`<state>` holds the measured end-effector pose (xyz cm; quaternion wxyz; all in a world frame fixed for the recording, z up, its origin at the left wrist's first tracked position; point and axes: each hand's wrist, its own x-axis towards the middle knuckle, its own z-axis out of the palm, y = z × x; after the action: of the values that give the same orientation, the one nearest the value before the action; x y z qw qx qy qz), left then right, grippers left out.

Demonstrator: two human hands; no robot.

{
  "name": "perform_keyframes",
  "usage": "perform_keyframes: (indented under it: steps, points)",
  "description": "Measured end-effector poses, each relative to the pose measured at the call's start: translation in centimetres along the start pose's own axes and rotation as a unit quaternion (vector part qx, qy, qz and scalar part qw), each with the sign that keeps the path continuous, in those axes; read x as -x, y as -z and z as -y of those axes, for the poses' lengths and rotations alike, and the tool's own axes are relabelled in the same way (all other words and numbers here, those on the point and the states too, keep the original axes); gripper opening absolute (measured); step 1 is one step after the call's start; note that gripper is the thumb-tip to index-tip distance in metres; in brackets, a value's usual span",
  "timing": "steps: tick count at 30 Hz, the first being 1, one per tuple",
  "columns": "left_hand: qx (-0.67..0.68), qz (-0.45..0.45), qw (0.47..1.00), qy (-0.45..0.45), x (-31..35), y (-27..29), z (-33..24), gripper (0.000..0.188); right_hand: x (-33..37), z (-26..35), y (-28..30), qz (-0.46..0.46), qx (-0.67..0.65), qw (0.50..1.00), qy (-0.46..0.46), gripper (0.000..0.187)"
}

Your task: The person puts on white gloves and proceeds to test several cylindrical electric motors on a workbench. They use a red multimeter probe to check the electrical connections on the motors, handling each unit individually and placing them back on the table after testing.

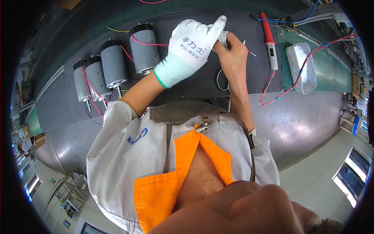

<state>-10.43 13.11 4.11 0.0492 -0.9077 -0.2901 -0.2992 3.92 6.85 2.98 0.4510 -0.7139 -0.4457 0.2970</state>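
Note:
My left hand (189,43), in a white glove with a mint-green cuff, is raised over the dark work mat (183,84). Its index finger stretches out while the other fingers fold in; what they may hold is hidden. My bare right hand (233,56) meets it, thumb and forefinger pinched by a small whitish piece between the hands, too covered to name. Left of the glove, a grey cylindrical motor (143,45) lies with its red wire (152,43) running behind the glove. A wire end (252,54) shows right of my right hand, and a pale cable loop (223,82) lies below.
Several more grey motors (113,64) with shafts and wires lie at the left. At the right are a red-and-white handheld tool (269,41) on a red cable and a clear plastic box (306,70). The metal table edge (300,117) runs in front of me.

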Motion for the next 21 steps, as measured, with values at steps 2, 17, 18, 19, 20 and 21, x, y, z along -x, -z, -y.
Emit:
perform_keyframes:
  steps: [2, 17, 18, 19, 20, 21]
  points:
    - [0.088, -0.018, 0.995, 0.048, 0.0, 0.3, 0.0, 0.052, -0.5, -1.4, -0.2, -0.015, -0.067, 0.998, -0.008, 0.027]
    - [0.583, 0.049, 0.701, 0.407, 2.7, 1.0, 1.1, 0.037, -0.5, -2.9, -1.5, 0.015, -0.392, 0.92, -0.011, 0.023]
    - [0.581, 0.048, 0.706, 0.402, 2.6, 1.0, 1.1, 0.036, -0.5, -3.1, -1.2, 0.03, -0.392, 0.92, -0.011, 0.025]
    - [0.578, 0.046, 0.71, 0.399, 2.6, 1.1, 1.3, 0.035, -0.6, -3.4, -0.8, 0.045, -0.392, 0.919, -0.011, 0.027]
    - [0.576, 0.042, 0.713, 0.397, 2.7, 1.0, 1.5, 0.034, -0.6, -3.5, -0.5, 0.061, -0.39, 0.919, -0.013, 0.029]
    - [0.574, 0.039, 0.716, 0.394, 2.7, 1.0, 1.6, 0.033, -0.5, -3.4, -0.3, 0.068, -0.396, 0.916, -0.006, 0.031]
